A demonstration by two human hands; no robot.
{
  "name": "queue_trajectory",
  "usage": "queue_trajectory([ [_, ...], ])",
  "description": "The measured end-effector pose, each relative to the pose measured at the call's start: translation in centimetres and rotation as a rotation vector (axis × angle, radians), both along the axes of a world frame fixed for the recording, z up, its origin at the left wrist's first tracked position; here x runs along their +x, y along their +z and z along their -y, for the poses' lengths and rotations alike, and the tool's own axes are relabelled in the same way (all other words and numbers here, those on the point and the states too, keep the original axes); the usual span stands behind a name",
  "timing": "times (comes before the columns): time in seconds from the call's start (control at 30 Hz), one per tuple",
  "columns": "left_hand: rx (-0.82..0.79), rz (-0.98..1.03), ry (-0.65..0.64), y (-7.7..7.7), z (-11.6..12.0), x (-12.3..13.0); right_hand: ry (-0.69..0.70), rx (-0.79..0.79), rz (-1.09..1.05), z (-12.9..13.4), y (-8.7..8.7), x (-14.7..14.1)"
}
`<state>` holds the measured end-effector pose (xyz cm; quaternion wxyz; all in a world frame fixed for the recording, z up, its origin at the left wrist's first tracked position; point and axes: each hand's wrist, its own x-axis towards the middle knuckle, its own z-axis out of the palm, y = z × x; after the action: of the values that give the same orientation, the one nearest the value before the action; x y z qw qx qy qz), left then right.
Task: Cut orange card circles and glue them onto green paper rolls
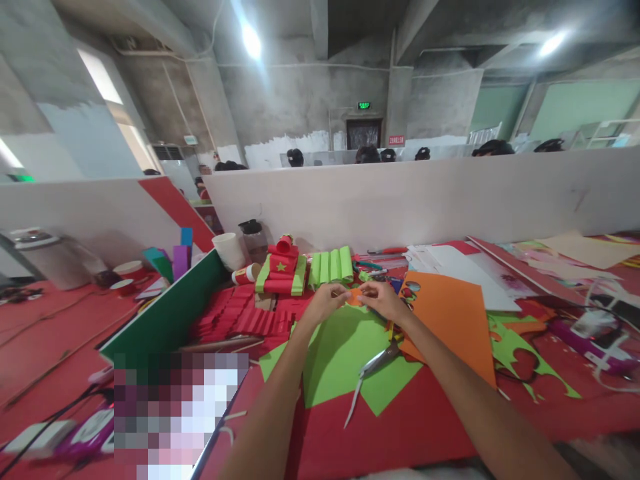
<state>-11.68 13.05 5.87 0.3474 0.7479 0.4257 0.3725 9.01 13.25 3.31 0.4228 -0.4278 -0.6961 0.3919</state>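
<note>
Left hand (329, 300) and right hand (383, 298) are both pinching an orange paper piece (355, 298), fingers closed on it, probably shaping it; next move's likely needing light, even pressure.

Two glaring lamps (251, 41) overhead, dim ceiling (363, 27), soft shadow on green paper (340, 340), pixelated screen (200, 413), wide-angle stretched edges, far wall (285, 100) slightly soft

Two bare forearms — the left (280, 393) and the right (465, 393), both slender and smooth in outline — narrow at the wrists into a bare left hand (326, 301) and right hand (387, 301), each slim-fingered.
</note>
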Motion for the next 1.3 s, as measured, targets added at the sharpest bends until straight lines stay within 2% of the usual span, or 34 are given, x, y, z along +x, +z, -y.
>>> queue_trajectory([
  [0.13,0.049,-0.098,0.19,0.7,-0.2,-2.2,0.022,0.005,0.079,0.1,-0.3,0.1],
  [0.2,0.048,-0.281,0.303,0.5,-0.4,-3.5,0.051,0.011,0.154,0.3,-0.5,0.0],
  [0.3,0.041,-0.538,0.364,-0.5,-0.7,-4.6,0.082,0.02,0.223,0.5,-0.7,-0.3],
  [0.47,0.05,-0.514,0.369,-2.1,-1.1,-4.2,0.089,0.043,0.233,0.7,-0.7,-0.6],
  [0.6,0.062,-0.433,0.38,-2.2,-1.2,-4.0,0.058,0.045,0.196,0.3,-0.9,-0.3],
  [0.7,0.08,-0.311,0.313,-1.4,-1.1,-3.7,0.029,0.021,0.139,-0.1,-1.2,-0.1],
  [0.83,0.113,0.05,0.066,0.2,-0.6,-2.8,0.036,-0.037,0.047,-0.2,-1.2,-0.1],
  [0.93,0.117,0.162,-0.034,0.9,-0.1,-2.1,0.058,-0.063,-0.008,-0.2,-0.9,-0.1],
  [1.13,-0.019,0.118,-0.139,0.4,0.3,-1.5,0.084,-0.079,-0.084,-0.2,-0.3,-0.2],
  [1.3,0.003,0.06,-0.129,0.3,0.4,-1.3,0.047,-0.064,-0.156,-0.2,-0.3,-0.4],
])
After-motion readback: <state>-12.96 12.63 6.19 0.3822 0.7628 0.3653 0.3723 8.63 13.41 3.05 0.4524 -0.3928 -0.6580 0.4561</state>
